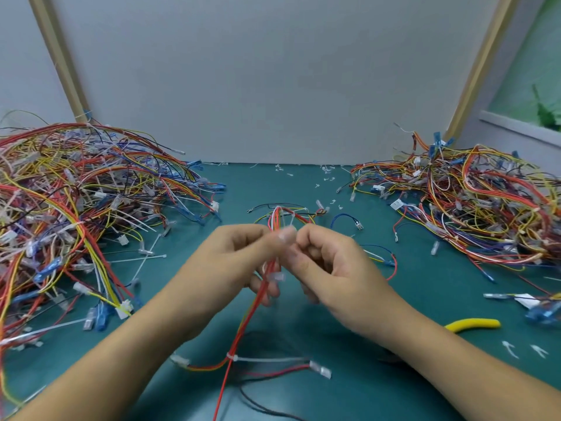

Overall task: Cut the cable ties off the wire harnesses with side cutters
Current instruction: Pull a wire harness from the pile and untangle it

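your left hand and right hand gripped the harness mid-frame, fingers curled; side cutters lay lower right on the counter. pulling could have strained it at the uncut cable tie.

A large pile of wire harnesses lay on the left of the table, a second pile on the right, both reaching back to the wall panel behind. Between them, in the middle, the left hand and right hand gripped one harness, which trailed toward the near edge with a cable tie on it there. Cut tie scraps lay scattered behind the hands. The side cutters lay right of the right forearm, before the second pile
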The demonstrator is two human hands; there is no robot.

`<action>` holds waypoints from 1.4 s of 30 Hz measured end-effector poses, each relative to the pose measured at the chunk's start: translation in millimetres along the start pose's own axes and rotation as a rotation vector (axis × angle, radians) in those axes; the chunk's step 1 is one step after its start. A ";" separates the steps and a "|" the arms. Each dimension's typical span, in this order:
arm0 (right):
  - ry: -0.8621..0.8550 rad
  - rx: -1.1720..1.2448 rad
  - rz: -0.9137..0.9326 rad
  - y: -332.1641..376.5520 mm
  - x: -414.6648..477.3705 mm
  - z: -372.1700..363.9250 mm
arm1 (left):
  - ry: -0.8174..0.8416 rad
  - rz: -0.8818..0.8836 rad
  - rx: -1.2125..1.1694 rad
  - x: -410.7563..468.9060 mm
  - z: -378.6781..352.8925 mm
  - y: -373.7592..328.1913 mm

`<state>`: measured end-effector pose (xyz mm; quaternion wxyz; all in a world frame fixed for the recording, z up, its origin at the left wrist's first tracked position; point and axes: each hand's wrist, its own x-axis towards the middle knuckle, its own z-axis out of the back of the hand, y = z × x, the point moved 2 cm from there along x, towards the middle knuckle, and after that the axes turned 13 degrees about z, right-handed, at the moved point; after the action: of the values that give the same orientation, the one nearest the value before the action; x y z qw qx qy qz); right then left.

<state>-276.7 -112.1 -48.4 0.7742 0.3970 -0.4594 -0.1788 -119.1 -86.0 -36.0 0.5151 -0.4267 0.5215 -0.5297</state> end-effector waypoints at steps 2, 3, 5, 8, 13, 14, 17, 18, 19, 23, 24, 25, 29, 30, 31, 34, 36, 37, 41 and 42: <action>-0.019 -0.006 -0.018 -1.8 -0.2 1.8 | 0.043 0.022 0.009 -1.1 0.2 0.9; -0.034 0.000 -0.028 -2.4 0.3 3.3 | 0.053 0.030 -0.013 -0.9 1.8 1.0; -0.047 0.020 -0.042 -2.2 0.6 4.7 | 0.082 0.050 -0.047 -1.1 4.2 0.5; -0.023 0.019 -0.063 -1.8 0.7 5.6 | 0.072 0.062 -0.022 -0.9 6.8 -0.4; 0.056 -0.044 -0.110 -4.7 0.6 8.3 | -0.019 0.100 0.068 1.9 12.0 -0.1; 0.084 -0.044 -0.118 -5.5 0.0 7.3 | -0.023 0.109 0.090 2.0 11.8 0.2; 0.149 -0.093 -0.122 -7.3 -1.1 6.5 | -0.038 0.112 0.111 2.1 13.2 -1.0; 0.166 -0.115 -0.117 -7.4 -0.7 6.7 | -0.041 0.113 0.103 2.1 14.1 -1.3; 0.180 -0.133 -0.112 -7.2 -0.2 7.0 | -0.041 0.114 0.096 2.0 15.0 -1.7; 0.185 -0.147 -0.108 -6.0 1.8 8.3 | -0.023 0.109 0.094 2.8 15.9 -2.0; 0.182 -0.146 -0.106 -5.8 2.3 8.4 | -0.025 0.105 0.091 3.6 16.7 -1.7; 0.179 -0.147 -0.103 -5.6 2.6 8.7 | -0.028 0.101 0.086 4.1 17.5 -1.5; 0.130 -0.136 -0.097 -6.2 1.2 10.5 | -0.008 0.052 0.079 5.0 16.6 0.6; 0.112 -0.124 -0.100 -6.7 0.8 11.1 | 0.009 0.043 0.082 4.8 15.7 1.0; 0.094 -0.114 -0.101 -7.2 0.6 11.8 | 0.022 0.037 0.082 4.6 15.2 1.5; 0.069 -0.098 -0.097 -8.2 1.8 12.7 | 0.005 0.010 0.080 5.7 16.4 1.9; 0.064 -0.078 -0.096 -8.4 2.2 12.6 | -0.015 -0.020 0.093 5.4 17.5 1.1; 0.051 -0.067 -0.094 -8.1 2.2 12.5 | -0.013 -0.038 0.101 4.6 17.4 0.5; -0.137 -0.067 -0.062 -7.4 5.0 15.0 | 0.056 -0.117 0.119 1.4 12.1 -2.6; -0.197 -0.041 -0.078 -7.8 5.9 15.5 | 0.086 -0.126 0.112 0.5 9.8 -2.7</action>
<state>-286.2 -127.7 -47.1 0.7255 0.3792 -0.5139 -0.2563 -109.8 -87.8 -32.4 0.4809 -0.4059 0.4850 -0.6073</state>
